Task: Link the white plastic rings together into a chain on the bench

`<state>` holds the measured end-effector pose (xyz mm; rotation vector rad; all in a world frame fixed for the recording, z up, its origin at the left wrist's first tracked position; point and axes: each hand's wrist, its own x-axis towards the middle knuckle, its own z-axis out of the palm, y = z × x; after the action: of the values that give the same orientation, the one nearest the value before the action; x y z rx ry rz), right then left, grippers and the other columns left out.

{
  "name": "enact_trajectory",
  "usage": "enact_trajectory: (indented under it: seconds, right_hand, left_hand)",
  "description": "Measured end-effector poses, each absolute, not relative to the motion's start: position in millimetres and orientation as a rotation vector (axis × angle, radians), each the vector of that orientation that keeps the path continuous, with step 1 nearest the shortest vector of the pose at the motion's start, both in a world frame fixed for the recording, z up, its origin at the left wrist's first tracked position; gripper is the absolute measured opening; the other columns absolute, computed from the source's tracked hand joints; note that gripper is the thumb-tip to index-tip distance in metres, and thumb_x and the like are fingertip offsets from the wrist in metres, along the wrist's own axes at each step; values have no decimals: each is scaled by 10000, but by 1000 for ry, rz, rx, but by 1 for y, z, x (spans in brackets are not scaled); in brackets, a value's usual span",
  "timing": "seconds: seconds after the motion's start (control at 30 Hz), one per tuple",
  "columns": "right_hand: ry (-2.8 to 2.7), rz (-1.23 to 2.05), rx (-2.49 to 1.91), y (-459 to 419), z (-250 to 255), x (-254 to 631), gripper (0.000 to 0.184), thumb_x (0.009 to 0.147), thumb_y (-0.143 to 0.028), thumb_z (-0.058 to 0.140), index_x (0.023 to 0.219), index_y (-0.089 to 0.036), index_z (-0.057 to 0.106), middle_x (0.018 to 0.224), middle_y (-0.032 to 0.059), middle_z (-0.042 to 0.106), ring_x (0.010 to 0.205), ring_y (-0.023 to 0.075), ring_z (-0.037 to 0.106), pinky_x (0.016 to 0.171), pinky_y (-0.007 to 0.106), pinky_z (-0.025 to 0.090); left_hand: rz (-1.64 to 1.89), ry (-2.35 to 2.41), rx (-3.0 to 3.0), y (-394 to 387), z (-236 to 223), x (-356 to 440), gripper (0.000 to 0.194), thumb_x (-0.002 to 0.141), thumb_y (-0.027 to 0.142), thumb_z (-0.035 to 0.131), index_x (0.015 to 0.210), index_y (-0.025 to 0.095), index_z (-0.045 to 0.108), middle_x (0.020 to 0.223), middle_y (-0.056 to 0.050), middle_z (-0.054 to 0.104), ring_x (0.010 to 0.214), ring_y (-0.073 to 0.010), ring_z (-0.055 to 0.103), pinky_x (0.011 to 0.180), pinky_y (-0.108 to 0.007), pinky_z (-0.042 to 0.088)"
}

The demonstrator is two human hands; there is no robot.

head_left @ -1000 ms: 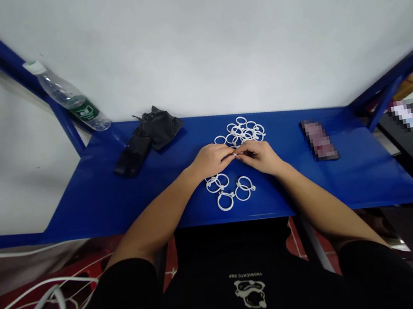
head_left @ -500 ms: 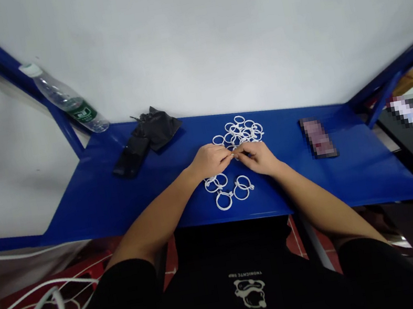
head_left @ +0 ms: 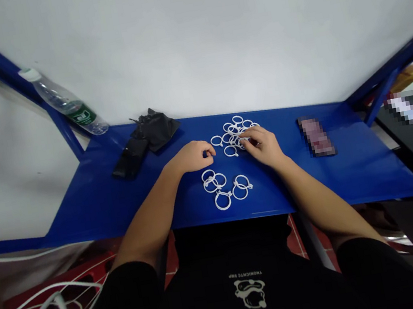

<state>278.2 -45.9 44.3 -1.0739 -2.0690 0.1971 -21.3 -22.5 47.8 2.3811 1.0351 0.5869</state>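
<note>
Several white plastic rings, each with a small eyelet, lie on a blue table. My right hand [head_left: 263, 145] is over the near right side of the ring pile [head_left: 234, 129], its thumb and forefinger slightly apart and touching the rings. To the left, my left hand [head_left: 195, 156] hovers with fingers loosely curled and a gap at the thumb; I see nothing in it. One single ring [head_left: 230, 151] lies between the hands, and another ring [head_left: 216, 141] sits beyond the left fingertips. Closer to me are a linked cluster of rings [head_left: 214, 181] and a linked pair [head_left: 241, 186].
On the left stand a clear bottle [head_left: 79, 113], a black plastic bag [head_left: 156, 129] and a flat black object [head_left: 130, 158]. A phone [head_left: 316, 136] lies at the right. Blue frame bars [head_left: 382, 89] flank the table [head_left: 171, 203], with a wall behind.
My hands were together, fingertips meeting in front of the pile. They have separated: the left drew back leftward, the right moved onto the pile. The single ring between them is now exposed.
</note>
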Motion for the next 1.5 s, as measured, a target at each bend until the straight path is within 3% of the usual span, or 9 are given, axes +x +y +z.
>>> enact_trajectory:
  seconds: [0.17,0.33,0.5,0.73,0.9,1.13,1.4,1.5]
  right_hand:
    - [-2187,292,-990,-48,37,271,186,1030,-325,643,1121,-238,779,1123,101,787,909,230,730,737,362,604]
    - [-2190,301,-987,-45,37,275,186,1029,-325,650,1128,-235,778,1110,96,789,872,217,726,702,343,588]
    - [-2216,309,-920,-47,39,275,199,1046,-365,650,1133,-234,774,1059,80,787,818,193,714,714,332,585]
    - [-2288,353,-799,-58,41,261,360,969,-550,767,1207,-280,745,1063,55,786,801,191,719,744,347,606]
    - [-2234,289,-800,-59,39,258,186,1050,-413,680,1133,-255,736,981,51,790,759,174,712,721,321,587]
    - [-2246,313,-801,-61,40,257,206,1045,-374,653,1198,-265,737,1017,47,804,745,167,715,746,325,596]
    - [-2191,313,-801,-59,38,258,130,1022,-314,637,1070,-250,740,943,35,791,698,155,695,684,312,579]
    - [-2180,314,-835,-57,35,260,147,1022,-319,632,1071,-249,752,955,43,797,713,163,702,686,318,580]
  left_hand:
    - [364,853,2330,-22,48,-31,266,743,230,798,1009,238,809,872,-7,772,656,-134,682,581,-234,501]
    - [313,827,2393,-24,42,-21,163,759,117,721,838,237,798,810,3,771,673,-138,699,591,-233,475]
    - [543,1057,2410,-28,48,-12,131,768,104,694,801,218,750,766,3,765,640,-143,671,589,-255,446]
    - [940,1238,2353,-34,47,2,262,826,116,659,1061,200,738,818,9,756,644,-131,644,625,-261,467]
    - [905,1198,2410,-38,37,14,170,878,152,665,1009,208,758,760,14,751,665,-151,673,621,-263,466]
    - [907,1145,2497,-39,32,17,166,926,172,662,1041,209,776,866,-17,791,779,-173,731,681,-266,512]
    - [1043,968,2629,-42,38,15,220,1021,247,634,1188,190,764,1153,-97,759,966,-180,742,802,-288,589]
    - [1117,881,2660,-43,39,16,209,1050,318,645,1163,200,775,1109,-92,767,973,-185,747,827,-307,603]
